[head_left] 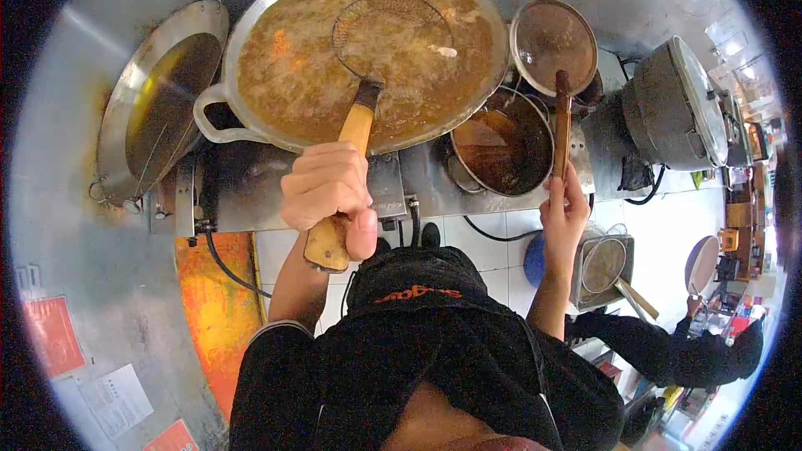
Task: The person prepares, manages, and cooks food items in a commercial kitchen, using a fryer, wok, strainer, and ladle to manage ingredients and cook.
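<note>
A large two-handled pan [215,106] of bubbling brown oil fills the upper middle. My left hand [328,192] is wrapped round the wooden handle of a wire skimmer [361,121], whose round mesh lies in the oil. Small orange and pale bits float there. My right hand [565,210] grips the thin handle of a round fine-mesh strainer [554,40], held just right of the pan, by its rim. Below the strainer is a smaller pot [501,146] with dark brown liquid.
At the left a tilted wide pan [117,113] holds dark oil. A lidded pot [677,104] stands at the right. Lower right are a square container [585,284] with another strainer [603,266], and a person [668,351] in black holding a pan. Hoses hang below the stove.
</note>
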A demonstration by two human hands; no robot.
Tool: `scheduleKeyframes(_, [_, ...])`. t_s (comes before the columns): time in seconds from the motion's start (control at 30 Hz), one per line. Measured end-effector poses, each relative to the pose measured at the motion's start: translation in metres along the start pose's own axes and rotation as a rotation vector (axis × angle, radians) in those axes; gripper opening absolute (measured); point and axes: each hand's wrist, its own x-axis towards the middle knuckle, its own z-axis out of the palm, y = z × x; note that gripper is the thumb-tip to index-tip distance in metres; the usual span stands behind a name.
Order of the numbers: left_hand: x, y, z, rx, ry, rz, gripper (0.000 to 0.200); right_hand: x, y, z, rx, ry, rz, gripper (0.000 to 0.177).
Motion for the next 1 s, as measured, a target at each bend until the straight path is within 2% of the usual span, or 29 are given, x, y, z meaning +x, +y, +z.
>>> scheduleKeyframes(0.13, [0.006,0.002,0.008,-0.041,0.05,0.011,0.033,-0.018,0.01,-0.005,0.021,0.02,0.058,0.038])
scheduleKeyframes(0.23, [0.011,0.002,0.01,-0.066,0.001,0.005,0.031,-0.024,0.016,-0.006,-0.031,0.035,0.082,0.037])
scheduleKeyframes(0.43, [0.008,-0.011,0.013,0.039,-0.253,0.005,0.023,-0.035,0.036,-0.003,-0.155,0.047,0.103,0.037])
scheduleKeyframes(0.53, [-0.003,-0.009,0.017,0.046,-0.243,0.039,0.021,-0.045,0.044,-0.001,-0.101,0.023,0.204,0.038])
scheduleKeyframes(0.57, [-0.004,-0.005,0.021,0.012,-0.226,-0.014,0.019,-0.047,0.044,0.001,-0.112,0.02,0.199,0.038])
scheduleKeyframes(0.73, [-0.014,-0.007,0.032,-0.012,-0.187,-0.001,0.02,-0.049,0.055,0.004,-0.182,-0.009,0.152,0.038])
scheduleKeyframes(0.83, [-0.013,0.001,0.035,0.0,-0.158,0.023,0.021,-0.048,0.047,0.007,-0.234,-0.011,0.228,0.036])
scheduleKeyframes(0.9, [-0.013,0.005,0.033,0.007,-0.266,0.026,0.023,-0.046,0.058,0.007,-0.27,-0.015,0.162,0.035])
scheduleKeyframes(1.0, [-0.012,0.004,0.031,0.051,-0.34,-0.059,0.024,-0.044,0.06,0.005,-0.33,-0.05,0.19,0.035])
